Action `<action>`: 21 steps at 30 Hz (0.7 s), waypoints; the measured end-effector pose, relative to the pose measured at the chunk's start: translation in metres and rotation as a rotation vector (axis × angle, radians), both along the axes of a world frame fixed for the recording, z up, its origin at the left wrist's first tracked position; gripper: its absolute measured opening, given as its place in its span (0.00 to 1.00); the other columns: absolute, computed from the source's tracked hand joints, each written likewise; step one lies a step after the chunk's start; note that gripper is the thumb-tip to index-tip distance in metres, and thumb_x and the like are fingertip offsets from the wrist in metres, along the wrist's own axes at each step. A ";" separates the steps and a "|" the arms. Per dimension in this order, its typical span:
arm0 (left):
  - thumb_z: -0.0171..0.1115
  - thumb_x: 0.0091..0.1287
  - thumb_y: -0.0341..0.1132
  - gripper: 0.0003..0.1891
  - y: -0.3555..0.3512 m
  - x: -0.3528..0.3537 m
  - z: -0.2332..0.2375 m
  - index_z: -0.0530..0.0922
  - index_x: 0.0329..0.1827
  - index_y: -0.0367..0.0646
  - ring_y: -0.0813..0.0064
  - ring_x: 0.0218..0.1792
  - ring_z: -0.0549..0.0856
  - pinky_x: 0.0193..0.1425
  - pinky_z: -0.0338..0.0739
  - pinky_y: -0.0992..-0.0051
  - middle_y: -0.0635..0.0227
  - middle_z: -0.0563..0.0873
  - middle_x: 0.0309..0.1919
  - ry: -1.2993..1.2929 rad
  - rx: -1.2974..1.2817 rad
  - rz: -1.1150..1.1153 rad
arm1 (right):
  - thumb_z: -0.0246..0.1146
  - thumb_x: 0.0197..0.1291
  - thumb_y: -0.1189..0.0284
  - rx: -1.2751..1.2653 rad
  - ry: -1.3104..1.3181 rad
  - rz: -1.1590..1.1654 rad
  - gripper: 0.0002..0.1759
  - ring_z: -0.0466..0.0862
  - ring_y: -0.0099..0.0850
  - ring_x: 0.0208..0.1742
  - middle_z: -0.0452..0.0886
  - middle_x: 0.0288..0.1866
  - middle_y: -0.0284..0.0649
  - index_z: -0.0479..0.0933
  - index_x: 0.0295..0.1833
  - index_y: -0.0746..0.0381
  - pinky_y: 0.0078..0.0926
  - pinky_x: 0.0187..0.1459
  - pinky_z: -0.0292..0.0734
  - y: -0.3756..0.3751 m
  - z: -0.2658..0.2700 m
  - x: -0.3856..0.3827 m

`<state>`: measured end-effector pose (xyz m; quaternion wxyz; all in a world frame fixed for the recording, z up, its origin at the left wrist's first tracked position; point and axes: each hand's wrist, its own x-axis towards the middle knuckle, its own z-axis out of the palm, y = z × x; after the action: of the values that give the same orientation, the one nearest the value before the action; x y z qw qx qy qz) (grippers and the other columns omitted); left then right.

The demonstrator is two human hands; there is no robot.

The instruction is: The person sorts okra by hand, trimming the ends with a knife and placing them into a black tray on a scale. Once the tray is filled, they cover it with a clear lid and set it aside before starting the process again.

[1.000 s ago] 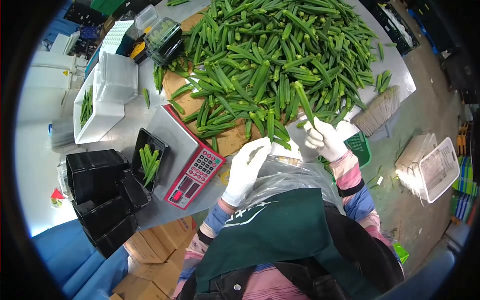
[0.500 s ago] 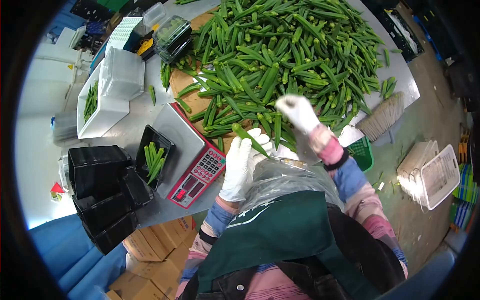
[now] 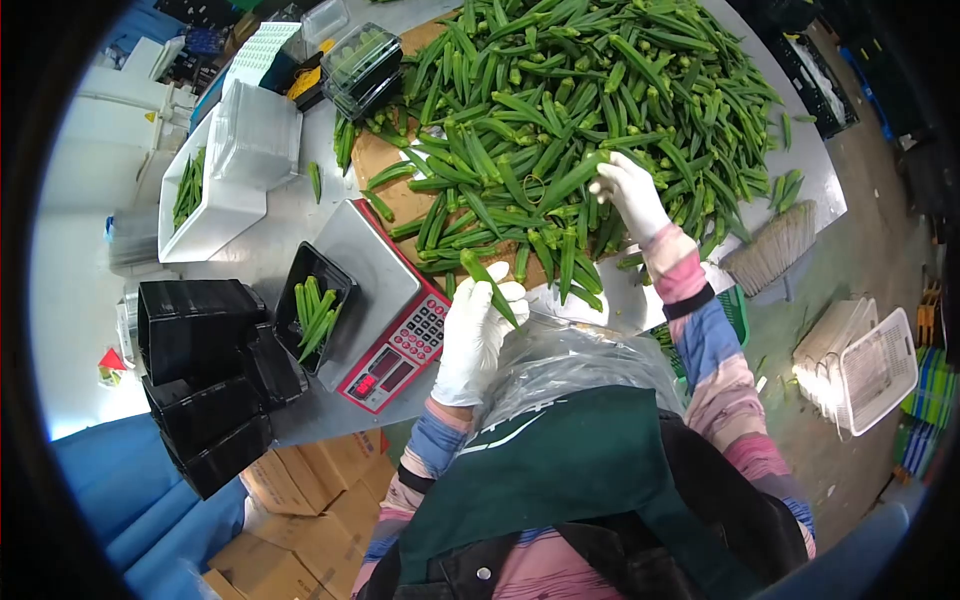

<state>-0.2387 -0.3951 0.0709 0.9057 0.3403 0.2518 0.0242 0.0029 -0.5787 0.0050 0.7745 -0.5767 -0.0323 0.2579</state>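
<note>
A single okra pod [image 3: 488, 287] slants across the palm of my white-gloved left hand [image 3: 478, 330], which is closed on it in front of the scale. My right hand [image 3: 632, 195], gloved too, is over the near side of the large okra heap [image 3: 610, 90]. Its fingers are bent around the end of another okra pod [image 3: 570, 182]; part of that grip is hidden. A thin yellowish ring [image 3: 534, 188] shows on the pods left of it.
A red-edged digital scale [image 3: 405, 335] supports one side of a black tray [image 3: 325, 305] with several pods. Stacked black trays [image 3: 200, 340], a white bin [image 3: 215, 215] with clear boxes, and a packed clear box [image 3: 362, 70] stand left. A white basket [image 3: 880, 365] is at right.
My right hand has moved up and right over the heap, and its fingers now meet a pod. My left hand keeps its pod, nearly still. The view has shifted slightly.
</note>
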 end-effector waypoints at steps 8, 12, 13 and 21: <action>0.57 0.78 0.40 0.21 -0.005 0.007 0.002 0.72 0.68 0.36 0.65 0.47 0.86 0.55 0.82 0.62 0.59 0.85 0.48 -0.009 -0.054 -0.032 | 0.57 0.68 0.71 0.515 0.278 0.145 0.17 0.81 0.24 0.41 0.82 0.45 0.34 0.76 0.58 0.67 0.26 0.43 0.76 -0.029 0.020 -0.043; 0.57 0.78 0.40 0.22 -0.015 0.014 0.017 0.71 0.68 0.37 0.64 0.50 0.86 0.57 0.82 0.61 0.57 0.84 0.53 0.063 -0.017 -0.105 | 0.60 0.65 0.70 0.178 0.130 0.281 0.17 0.84 0.26 0.41 0.84 0.49 0.37 0.78 0.56 0.66 0.23 0.45 0.78 -0.022 0.022 -0.066; 0.60 0.76 0.36 0.22 -0.019 0.017 0.024 0.71 0.68 0.37 0.68 0.52 0.86 0.57 0.82 0.66 0.59 0.83 0.56 0.116 -0.015 -0.147 | 0.61 0.65 0.72 0.044 0.025 0.327 0.14 0.83 0.24 0.40 0.84 0.46 0.37 0.80 0.53 0.66 0.22 0.44 0.79 -0.014 0.034 -0.077; 0.65 0.72 0.31 0.21 -0.025 0.002 0.009 0.74 0.65 0.38 0.85 0.30 0.75 0.39 0.75 0.78 0.77 0.77 0.31 0.233 0.175 -0.269 | 0.70 0.62 0.55 -0.875 -0.462 0.051 0.19 0.88 0.33 0.40 0.88 0.41 0.42 0.83 0.44 0.62 0.34 0.45 0.82 0.005 0.010 -0.072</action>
<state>-0.2370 -0.4205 0.0803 0.8323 0.4489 0.3042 -0.1149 -0.0691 -0.5737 0.0146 0.4257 -0.8889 -0.1061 0.1316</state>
